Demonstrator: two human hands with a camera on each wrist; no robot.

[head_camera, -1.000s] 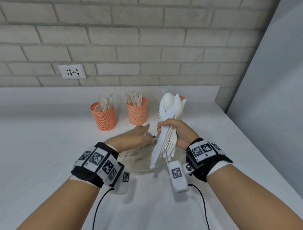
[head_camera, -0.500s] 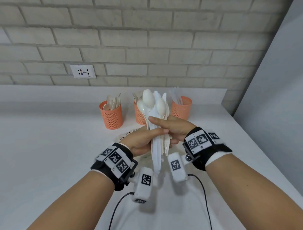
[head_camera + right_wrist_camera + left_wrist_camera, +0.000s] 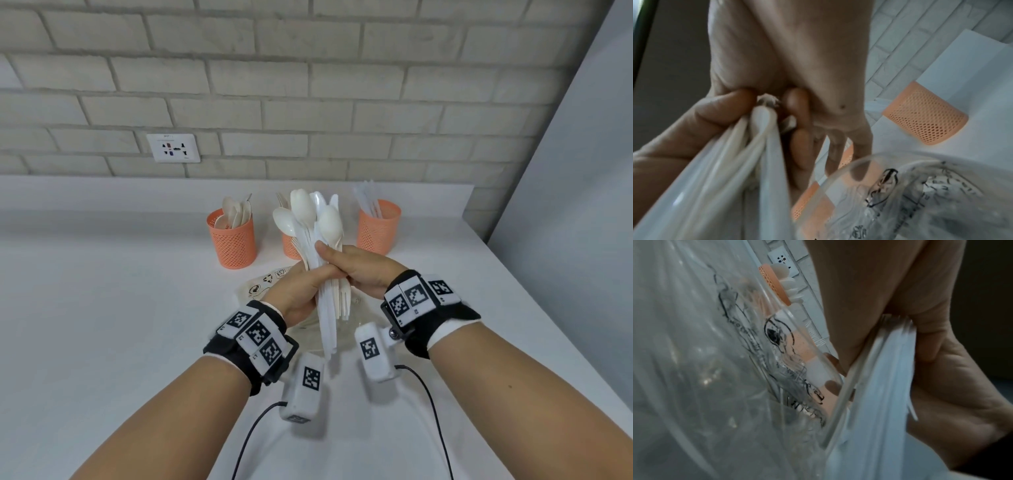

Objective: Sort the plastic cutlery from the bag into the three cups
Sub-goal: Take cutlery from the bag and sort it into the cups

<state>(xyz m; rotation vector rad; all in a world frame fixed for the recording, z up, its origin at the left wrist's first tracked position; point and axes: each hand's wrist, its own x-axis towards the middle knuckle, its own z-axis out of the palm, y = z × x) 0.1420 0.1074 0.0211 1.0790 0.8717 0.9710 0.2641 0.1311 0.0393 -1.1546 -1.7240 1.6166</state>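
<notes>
A bundle of white plastic cutlery (image 3: 317, 219) stands upright above the table, spoon bowls on top, fork tines and handles hanging below. My left hand (image 3: 301, 291) grips its middle from the left, and my right hand (image 3: 352, 270) grips it from the right, fingers overlapping. The clear printed bag (image 3: 263, 286) lies flat beneath. Behind stand three orange mesh cups: the left cup (image 3: 233, 240) holds spoons, the middle cup (image 3: 291, 248) is mostly hidden by the bundle, and the right cup (image 3: 378, 228) holds knives. In the wrist views, the bundle (image 3: 879, 386) (image 3: 735, 162) sits among curled fingers beside the bag (image 3: 715, 369) (image 3: 920, 194).
The white table (image 3: 102, 308) meets a brick wall with a socket (image 3: 174, 148) behind the cups. A grey panel (image 3: 582, 205) stands at the table's right edge. Black cables (image 3: 435, 411) trail from my wrist cameras towards the near edge.
My left hand left the bag and closed round the bundle beside my right hand. The bundle now stands in front of the middle cup instead of the right one.
</notes>
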